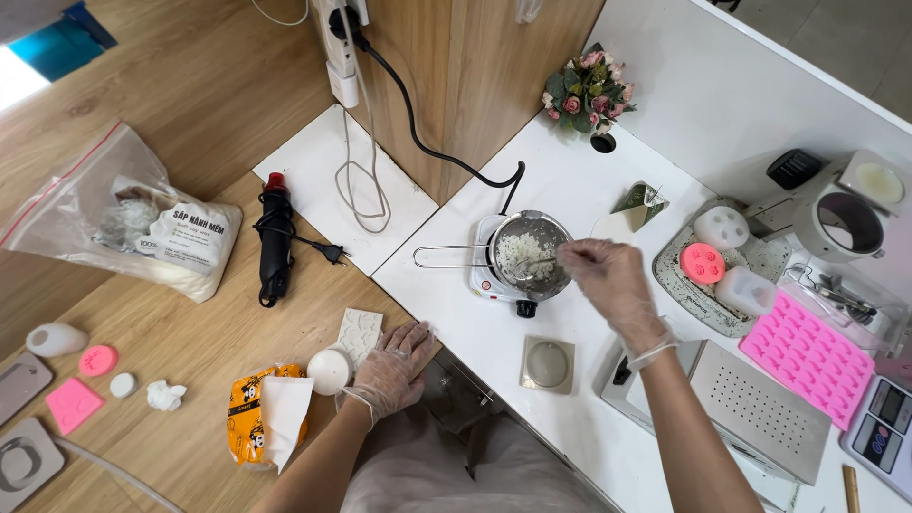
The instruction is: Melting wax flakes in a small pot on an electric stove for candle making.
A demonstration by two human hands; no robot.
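Left hand (pixel 397 366), gloved, lies flat and open on the counter (pixel 190 351) edge, holding nothing; a white round piece (pixel 330 370) sits just beside it, a pale textured mould (pixel 360 332) just beyond its fingers. Right hand (pixel 608 275), gloved, pinches a thin stirring tool (pixel 538 259) reaching left into the metal pot (pixel 528 252) of white flakes (pixel 522 255) on the small hotplate (pixel 494 280). Step judged: stirring while melting; next calls for steady stirring until flakes go liquid.
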